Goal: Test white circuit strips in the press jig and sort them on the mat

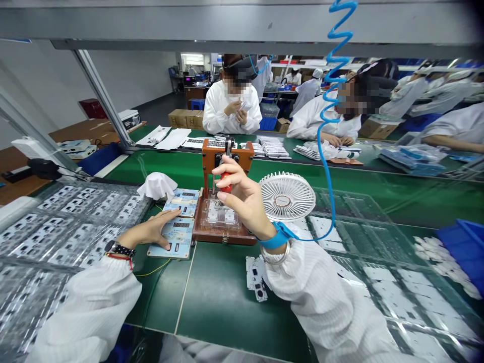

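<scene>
My left hand (157, 229) lies spread over two light blue circuit boards with small displays, its fingertips at the upper board (192, 197) and its thumb on the lower board (182, 236). My right hand (244, 194) is curled round the red knob (226, 182) of a toggle press (227, 154) with an orange-brown frame. Under the press, white parts sit in a clear fixture (214, 214) on a brown base (221, 234). Loose white cut-out plates (256, 277) lie on the green bench, close to my right wrist.
A white round fan (287, 196) stands right of the press, beside a hanging blue coiled hose (328, 151). Clear trays of parts (75, 227) fill the left, more trays (408, 287) the right. A blue bin (463, 249) is far right. Co-workers (232, 108) sit opposite.
</scene>
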{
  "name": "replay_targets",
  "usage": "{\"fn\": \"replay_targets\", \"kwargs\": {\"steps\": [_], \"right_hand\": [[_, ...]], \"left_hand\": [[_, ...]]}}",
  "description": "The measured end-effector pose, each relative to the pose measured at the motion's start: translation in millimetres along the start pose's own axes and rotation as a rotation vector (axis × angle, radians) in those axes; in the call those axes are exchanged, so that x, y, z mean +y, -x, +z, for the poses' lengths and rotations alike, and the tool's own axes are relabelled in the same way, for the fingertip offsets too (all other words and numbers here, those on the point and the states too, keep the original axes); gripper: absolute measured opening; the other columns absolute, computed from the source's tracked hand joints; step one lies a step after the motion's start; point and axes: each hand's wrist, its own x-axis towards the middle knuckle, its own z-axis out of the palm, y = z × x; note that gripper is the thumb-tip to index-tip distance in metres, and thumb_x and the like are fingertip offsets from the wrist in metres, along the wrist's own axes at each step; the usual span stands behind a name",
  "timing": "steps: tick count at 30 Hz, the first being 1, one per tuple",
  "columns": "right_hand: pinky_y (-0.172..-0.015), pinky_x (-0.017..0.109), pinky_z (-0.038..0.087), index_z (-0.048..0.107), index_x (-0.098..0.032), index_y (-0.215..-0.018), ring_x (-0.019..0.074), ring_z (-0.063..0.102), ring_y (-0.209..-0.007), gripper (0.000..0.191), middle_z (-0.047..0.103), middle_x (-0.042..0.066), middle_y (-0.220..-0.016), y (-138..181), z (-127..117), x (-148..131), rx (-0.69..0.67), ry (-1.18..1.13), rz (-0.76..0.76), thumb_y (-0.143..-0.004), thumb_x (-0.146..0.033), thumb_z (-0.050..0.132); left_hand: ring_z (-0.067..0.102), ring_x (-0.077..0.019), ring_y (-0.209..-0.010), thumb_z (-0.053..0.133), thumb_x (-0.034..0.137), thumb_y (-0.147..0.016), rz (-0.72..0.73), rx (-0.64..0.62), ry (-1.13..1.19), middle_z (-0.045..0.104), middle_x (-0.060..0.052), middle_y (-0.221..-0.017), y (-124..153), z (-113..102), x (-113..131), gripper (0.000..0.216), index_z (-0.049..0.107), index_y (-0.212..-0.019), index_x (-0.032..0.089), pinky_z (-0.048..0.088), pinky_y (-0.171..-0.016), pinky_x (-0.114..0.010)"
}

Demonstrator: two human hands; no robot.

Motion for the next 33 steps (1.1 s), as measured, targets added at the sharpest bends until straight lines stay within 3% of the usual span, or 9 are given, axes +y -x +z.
{"fn": "replay_targets", "kwargs": {"steps": [11, 16, 22, 27, 33], "right_hand": [[-0.113, 0.046, 0.028, 0.064, -0.026, -0.083, 0.0211, 0.039, -0.133, 0.004, 0.064, 0.0, -0.107, 0.0, 1.6, -1.6, 0.01, -0.018, -0.006, -0.081, -0.023, 0.065], [-0.113, 0.048, 0.027, 0.063, -0.026, -0.081, 0.0221, 0.038, -0.133, 0.006, 0.064, 0.001, -0.106, 0.3, 1.8, -1.0, 0.022, 0.0, 0.023, -0.081, -0.031, 0.066], [-0.109, 0.049, 0.033, 0.062, -0.026, -0.08, 0.0235, 0.037, -0.134, 0.012, 0.063, 0.003, -0.107, 0.9, 2.2, -0.7, 0.025, 0.011, 0.056, -0.081, -0.037, 0.066], [-0.112, 0.048, 0.03, 0.061, -0.025, -0.079, 0.023, 0.038, -0.133, 0.015, 0.063, 0.002, -0.106, 0.4, 2.3, -2.3, 0.03, 0.05, 0.053, -0.081, -0.04, 0.065], [-0.112, 0.048, 0.029, 0.062, -0.025, -0.078, 0.022, 0.04, -0.131, 0.009, 0.064, 0.001, -0.105, -1.0, 1.9, -3.1, 0.012, 0.011, 0.037, -0.08, -0.032, 0.067]], "left_hand": [[0.01, -0.0313, -0.143, 0.079, 0.027, -0.059, -0.083, -0.057, -0.033, 0.017, -0.01, -0.156, -3.0, -4.3, 14.9, 0.107, 0.02, -0.149, 0.022, 0.013, -0.115, -0.043], [0.011, -0.0306, -0.143, 0.079, 0.024, -0.058, -0.109, -0.067, -0.079, 0.019, -0.011, -0.155, -2.5, -5.9, 22.7, 0.109, 0.02, -0.149, 0.022, 0.015, -0.115, -0.042], [0.013, -0.0351, -0.141, 0.075, 0.014, -0.061, -0.222, -0.057, -0.194, 0.022, -0.015, -0.154, 0.6, -13.0, 52.5, 0.101, 0.023, -0.147, 0.018, 0.016, -0.112, -0.051], [0.017, -0.0339, -0.141, 0.072, 0.004, -0.057, -0.25, -0.054, -0.259, 0.028, -0.015, -0.152, -1.0, -13.2, 71.1, 0.1, 0.027, -0.145, 0.017, 0.018, -0.111, -0.051], [0.025, -0.0346, -0.138, 0.071, 0.019, -0.066, -0.308, 0.055, -0.276, 0.031, -0.017, -0.149, 8.2, -17.7, 64.9, 0.093, 0.024, -0.147, 0.018, 0.026, -0.108, -0.049]]}}
